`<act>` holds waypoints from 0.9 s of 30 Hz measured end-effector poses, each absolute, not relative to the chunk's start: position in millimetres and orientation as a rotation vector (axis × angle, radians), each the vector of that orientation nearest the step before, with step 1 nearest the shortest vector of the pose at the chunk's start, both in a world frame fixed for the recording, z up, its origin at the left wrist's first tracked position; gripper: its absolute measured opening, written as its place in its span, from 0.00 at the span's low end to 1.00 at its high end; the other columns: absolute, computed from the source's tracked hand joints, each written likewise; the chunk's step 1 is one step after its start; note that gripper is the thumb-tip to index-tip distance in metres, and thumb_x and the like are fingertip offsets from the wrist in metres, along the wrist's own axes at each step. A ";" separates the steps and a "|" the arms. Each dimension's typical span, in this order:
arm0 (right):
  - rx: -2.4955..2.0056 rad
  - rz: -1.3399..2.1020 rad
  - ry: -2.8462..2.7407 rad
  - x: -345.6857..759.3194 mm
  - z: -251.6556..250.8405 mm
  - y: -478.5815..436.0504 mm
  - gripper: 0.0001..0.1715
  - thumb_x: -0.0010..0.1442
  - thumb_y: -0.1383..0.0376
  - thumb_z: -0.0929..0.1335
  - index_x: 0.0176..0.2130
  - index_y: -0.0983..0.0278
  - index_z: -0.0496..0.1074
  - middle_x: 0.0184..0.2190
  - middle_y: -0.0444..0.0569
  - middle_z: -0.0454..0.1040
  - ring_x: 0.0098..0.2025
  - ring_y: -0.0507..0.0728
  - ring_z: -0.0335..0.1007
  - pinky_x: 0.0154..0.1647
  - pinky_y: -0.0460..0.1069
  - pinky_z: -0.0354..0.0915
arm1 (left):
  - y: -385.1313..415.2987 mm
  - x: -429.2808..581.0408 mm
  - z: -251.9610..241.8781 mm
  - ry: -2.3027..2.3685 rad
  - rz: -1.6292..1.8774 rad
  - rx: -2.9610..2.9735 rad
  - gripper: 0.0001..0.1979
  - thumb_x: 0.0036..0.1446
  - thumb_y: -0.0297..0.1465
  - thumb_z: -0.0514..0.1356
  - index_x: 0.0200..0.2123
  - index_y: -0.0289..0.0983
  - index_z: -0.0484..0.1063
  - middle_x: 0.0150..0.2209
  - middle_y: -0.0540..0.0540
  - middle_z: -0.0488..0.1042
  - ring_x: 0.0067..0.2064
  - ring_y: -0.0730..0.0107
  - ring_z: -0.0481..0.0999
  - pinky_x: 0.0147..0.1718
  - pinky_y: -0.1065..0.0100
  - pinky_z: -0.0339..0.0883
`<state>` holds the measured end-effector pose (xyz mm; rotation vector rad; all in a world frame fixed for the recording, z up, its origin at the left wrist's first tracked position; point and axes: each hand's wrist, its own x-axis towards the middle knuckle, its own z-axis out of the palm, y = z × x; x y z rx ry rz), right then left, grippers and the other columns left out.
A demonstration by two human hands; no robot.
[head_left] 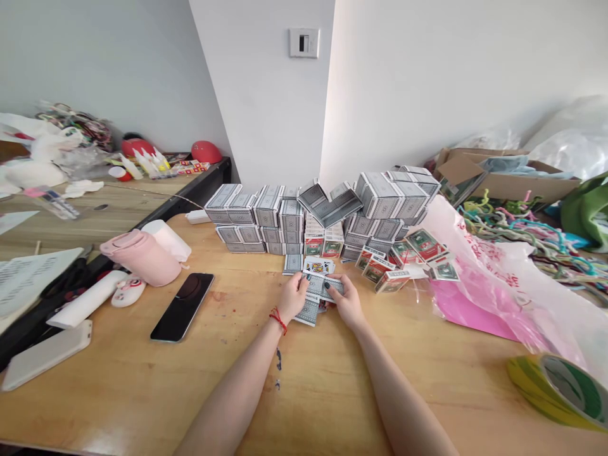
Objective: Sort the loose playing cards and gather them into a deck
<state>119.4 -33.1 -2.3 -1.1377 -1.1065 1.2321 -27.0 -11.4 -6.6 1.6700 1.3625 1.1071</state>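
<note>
Both of my hands meet over loose playing cards (317,286) on the wooden table (332,380). My left hand (292,297), with a red cord at the wrist, pinches the left end of the cards. My right hand (346,303) grips their right end with dark-nailed fingers. One more card (308,311) lies under my hands, and a face-up card (319,266) sits just beyond them. Behind stands a stack of grey card boxes (327,212). Several red and green packs (403,259) lie to the right of it.
A black phone (183,307) lies left of my hands, beside a pink jug (142,256) and a white power bank (45,354). A pink plastic bag (484,285) spreads at right, with coloured pipe cleaners (522,231), a cardboard box (494,177) and a tape roll (560,389).
</note>
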 end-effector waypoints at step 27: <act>-1.167 0.958 -0.857 136.2 -6.3 -20.8 0.13 0.47 0.59 0.67 0.31 0.65 0.69 0.32 0.48 0.71 0.34 0.54 0.66 0.32 0.47 0.64 | -4.9 -30.6 -5.3 1.124 1.290 1.160 0.21 0.45 0.37 0.58 0.43 0.35 0.61 0.31 0.47 0.70 0.28 0.75 0.68 0.26 0.73 0.61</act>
